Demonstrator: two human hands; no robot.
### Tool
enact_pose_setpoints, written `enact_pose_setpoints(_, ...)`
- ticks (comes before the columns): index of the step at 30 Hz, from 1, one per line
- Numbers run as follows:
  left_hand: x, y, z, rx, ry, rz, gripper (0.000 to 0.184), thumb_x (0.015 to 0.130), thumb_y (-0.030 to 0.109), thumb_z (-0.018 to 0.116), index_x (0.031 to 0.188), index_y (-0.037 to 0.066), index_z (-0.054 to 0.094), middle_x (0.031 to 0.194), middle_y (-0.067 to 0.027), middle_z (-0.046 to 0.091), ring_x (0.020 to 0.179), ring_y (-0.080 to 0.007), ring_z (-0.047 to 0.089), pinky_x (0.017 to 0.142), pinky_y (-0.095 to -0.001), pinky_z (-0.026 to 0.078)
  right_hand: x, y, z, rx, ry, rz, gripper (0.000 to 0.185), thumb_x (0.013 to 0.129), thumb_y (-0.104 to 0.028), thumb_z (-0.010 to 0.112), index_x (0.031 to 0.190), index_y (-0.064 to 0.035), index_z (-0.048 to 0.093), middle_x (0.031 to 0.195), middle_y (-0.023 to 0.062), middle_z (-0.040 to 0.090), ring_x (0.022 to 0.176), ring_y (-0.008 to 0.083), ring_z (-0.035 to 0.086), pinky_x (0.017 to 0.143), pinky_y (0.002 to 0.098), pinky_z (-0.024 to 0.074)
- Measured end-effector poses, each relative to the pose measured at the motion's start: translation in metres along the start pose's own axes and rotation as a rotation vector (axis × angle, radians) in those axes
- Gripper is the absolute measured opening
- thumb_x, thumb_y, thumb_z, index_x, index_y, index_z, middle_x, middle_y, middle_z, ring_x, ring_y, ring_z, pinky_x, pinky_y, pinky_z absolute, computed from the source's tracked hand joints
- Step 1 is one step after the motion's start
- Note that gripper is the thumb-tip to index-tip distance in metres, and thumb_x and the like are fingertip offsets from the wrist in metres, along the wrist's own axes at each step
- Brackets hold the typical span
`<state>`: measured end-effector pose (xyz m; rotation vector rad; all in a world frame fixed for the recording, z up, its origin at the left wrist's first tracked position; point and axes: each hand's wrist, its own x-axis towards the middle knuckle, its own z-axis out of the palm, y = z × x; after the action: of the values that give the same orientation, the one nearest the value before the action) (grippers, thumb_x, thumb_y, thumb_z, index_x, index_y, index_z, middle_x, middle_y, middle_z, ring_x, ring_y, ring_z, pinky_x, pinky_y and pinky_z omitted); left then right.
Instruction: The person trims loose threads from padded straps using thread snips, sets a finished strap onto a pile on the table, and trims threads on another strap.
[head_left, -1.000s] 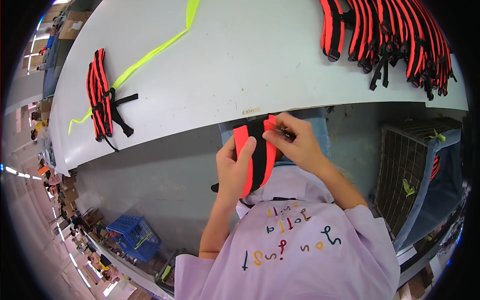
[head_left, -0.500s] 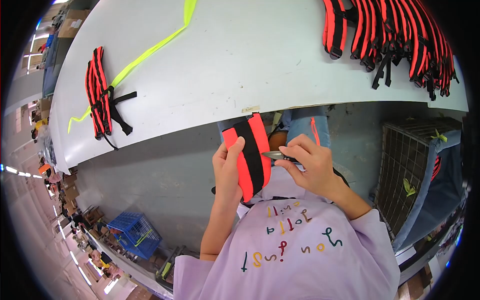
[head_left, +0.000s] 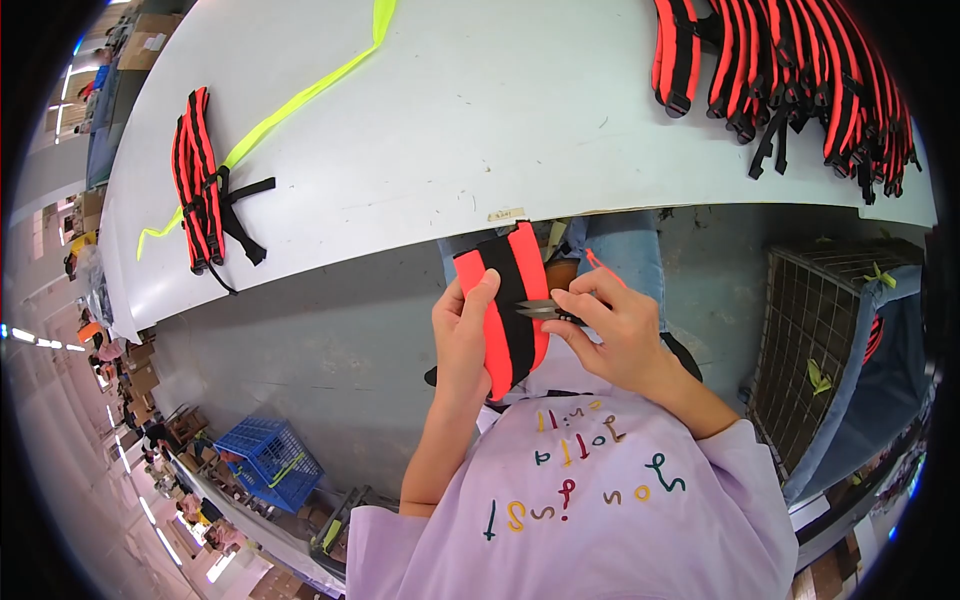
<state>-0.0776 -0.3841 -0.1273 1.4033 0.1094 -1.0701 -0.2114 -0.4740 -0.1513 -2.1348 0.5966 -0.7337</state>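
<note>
One strap (head_left: 514, 336) is pinched in the left hand (head_left: 463, 325), just off the table (head_left: 450, 150); snips (head_left: 543, 310) are gripped in the right hand (head_left: 618, 335). Blades are best laid flat, strap held taut.

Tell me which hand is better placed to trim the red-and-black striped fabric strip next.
Probably the right hand: it holds the small grey metal snips, with the blades over the fabric strip. The left hand is occupied gripping the strip.
</note>
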Motion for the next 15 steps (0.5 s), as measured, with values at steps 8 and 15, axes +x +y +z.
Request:
enact_pose_setpoints(8,0.0002,0.0003,0.0004,0.018,-0.033,0.014,0.019,0.089,0.017,0.055,0.097,-0.001,0.059,0.087,-0.0042,0.062,0.071,-0.0065,0.058,0.063,-0.0215,0.048,0.0061,-0.0033,-0.0052,-0.1,-0.009,-0.086,0.019,0.069,-0.016,0.073,0.081,-0.0059,0.061,0.072,0.0001,0.053,0.055,0.0127,0.052,0.044,0.0262,0.0389)
enact_pose_setpoints(15,0.0018,0.0023,0.0019,0.039,-0.007,-0.009,0.019,0.089,0.017,0.055,0.096,0.0,0.059,0.085,-0.0027,0.062,0.071,-0.0053,0.057,0.062,-0.0209,0.047,0.0056,0.0021,0.0004,-0.039,0.037,-0.067,0.019,0.068,-0.015,0.074,0.08,-0.0063,0.061,0.073,0.0006,0.053,0.053,0.0133,0.051,0.043,0.0259,0.0386)
